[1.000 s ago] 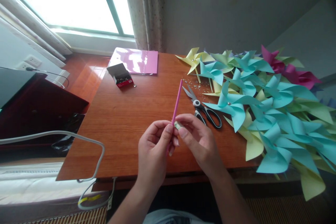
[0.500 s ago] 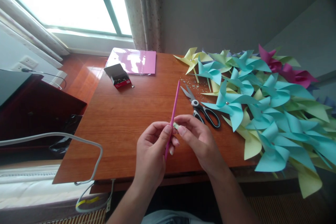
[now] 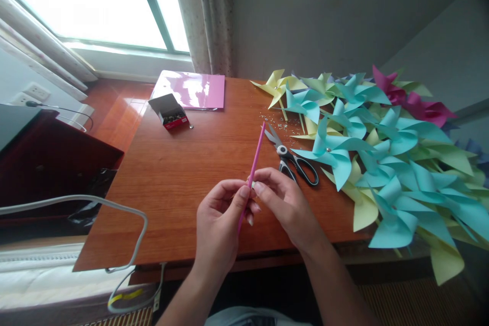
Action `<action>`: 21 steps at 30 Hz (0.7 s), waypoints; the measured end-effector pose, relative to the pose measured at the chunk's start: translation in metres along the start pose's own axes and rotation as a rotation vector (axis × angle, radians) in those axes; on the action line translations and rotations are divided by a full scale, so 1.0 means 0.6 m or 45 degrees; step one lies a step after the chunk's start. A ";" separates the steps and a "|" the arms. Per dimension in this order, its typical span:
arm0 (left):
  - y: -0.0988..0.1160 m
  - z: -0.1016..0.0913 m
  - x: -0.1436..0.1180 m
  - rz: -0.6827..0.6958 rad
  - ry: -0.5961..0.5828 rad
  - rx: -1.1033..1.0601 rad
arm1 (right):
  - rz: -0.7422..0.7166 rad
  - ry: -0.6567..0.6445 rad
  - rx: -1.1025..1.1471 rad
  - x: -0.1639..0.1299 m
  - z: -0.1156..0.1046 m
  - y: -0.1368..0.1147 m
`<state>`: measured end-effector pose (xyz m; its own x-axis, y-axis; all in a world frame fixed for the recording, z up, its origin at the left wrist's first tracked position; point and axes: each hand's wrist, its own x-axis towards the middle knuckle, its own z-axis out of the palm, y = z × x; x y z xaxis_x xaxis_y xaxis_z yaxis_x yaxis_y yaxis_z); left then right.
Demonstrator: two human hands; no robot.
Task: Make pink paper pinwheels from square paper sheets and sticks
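Note:
A thin pink rolled-paper stick [image 3: 257, 157] stands tilted above the near part of the desk. My left hand [image 3: 221, 219] is closed around its lower half, thumb pressed against it. At the same spot my right hand [image 3: 284, 206] pinches a small pale strip [image 3: 253, 185] against the stick; the fingertips hide most of it. To the right of the stick, scissors [image 3: 282, 151] with black-and-grey handles lie partly spread on the desk. Several paper pinwheels [image 3: 336, 153], mostly turquoise and pale yellow, are heaped to the right of my hands.
On the wooden desk [image 3: 160, 234], a small box [image 3: 173, 119] of metal pins stands with its lid up, one pin beside it. Behind it lies a pink packet of paper [image 3: 212, 92]. Tiny bits are scattered near the scissors. A grey cable [image 3: 142, 229] crosses the left edge.
My right fingertips have closed in on the stick, and less of the pale strip shows. The stick's upper end has tipped slightly to the right. The whole view has shifted a little.

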<state>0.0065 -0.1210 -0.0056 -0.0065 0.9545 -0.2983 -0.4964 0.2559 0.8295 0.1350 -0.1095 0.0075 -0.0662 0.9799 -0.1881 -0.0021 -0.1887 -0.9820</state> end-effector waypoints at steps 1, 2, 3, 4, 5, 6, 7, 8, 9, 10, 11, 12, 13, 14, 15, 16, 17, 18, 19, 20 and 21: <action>-0.001 -0.001 0.000 0.014 -0.006 0.024 | -0.001 -0.009 0.013 0.000 0.000 -0.001; -0.002 -0.002 0.000 0.028 -0.011 0.048 | -0.002 -0.020 0.034 0.000 -0.001 -0.001; -0.002 -0.003 0.000 0.040 -0.014 0.069 | -0.004 -0.034 0.061 -0.001 -0.001 -0.002; -0.003 -0.003 0.000 0.049 -0.014 0.086 | -0.009 -0.049 0.090 -0.001 -0.001 -0.002; -0.003 -0.003 0.000 0.054 -0.015 0.099 | -0.013 -0.066 0.123 -0.001 -0.001 -0.003; -0.003 -0.003 0.000 0.056 -0.017 0.108 | -0.015 -0.080 0.154 -0.001 0.000 -0.003; -0.003 -0.002 0.000 0.055 -0.021 0.112 | -0.010 -0.090 0.180 -0.001 0.001 -0.004; -0.003 -0.001 -0.001 0.054 -0.028 0.112 | -0.002 -0.095 0.204 -0.001 0.002 -0.004; -0.002 -0.001 -0.001 0.051 -0.037 0.111 | 0.010 -0.098 0.230 -0.001 0.003 -0.004; -0.002 0.000 -0.001 0.050 -0.046 0.108 | 0.024 -0.103 0.260 0.000 0.004 -0.003; -0.001 0.000 -0.002 0.050 -0.055 0.104 | 0.036 -0.107 0.291 0.001 0.005 -0.003; 0.000 0.000 -0.002 0.049 -0.064 0.100 | 0.042 -0.115 0.319 0.001 0.005 -0.003; 0.000 0.000 -0.002 0.047 -0.073 0.097 | 0.047 -0.124 0.348 0.002 0.005 -0.002; 0.001 0.000 -0.003 0.046 -0.081 0.096 | 0.053 -0.131 0.375 0.002 0.005 -0.002; 0.001 -0.001 -0.003 0.047 -0.087 0.095 | 0.060 -0.134 0.394 0.002 0.006 -0.002; 0.001 -0.001 -0.003 0.048 -0.092 0.096 | 0.068 -0.131 0.409 0.002 0.006 -0.002; 0.002 -0.001 -0.003 0.049 -0.093 0.098 | 0.074 -0.123 0.426 0.002 0.007 -0.002; 0.002 -0.002 -0.002 0.050 -0.091 0.102 | 0.079 -0.116 0.445 0.002 0.007 -0.002; 0.002 -0.002 -0.002 0.055 -0.084 0.110 | 0.079 -0.105 0.461 0.002 0.009 -0.002; 0.002 -0.002 -0.002 0.065 -0.075 0.124 | 0.076 -0.091 0.469 0.001 0.010 -0.002; 0.002 -0.001 -0.002 0.083 -0.063 0.142 | 0.070 -0.077 0.472 0.001 0.011 -0.002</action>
<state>0.0053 -0.1221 -0.0048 0.0082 0.9754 -0.2205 -0.3965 0.2056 0.8947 0.1283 -0.1089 0.0084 -0.1347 0.9643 -0.2281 -0.3574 -0.2620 -0.8965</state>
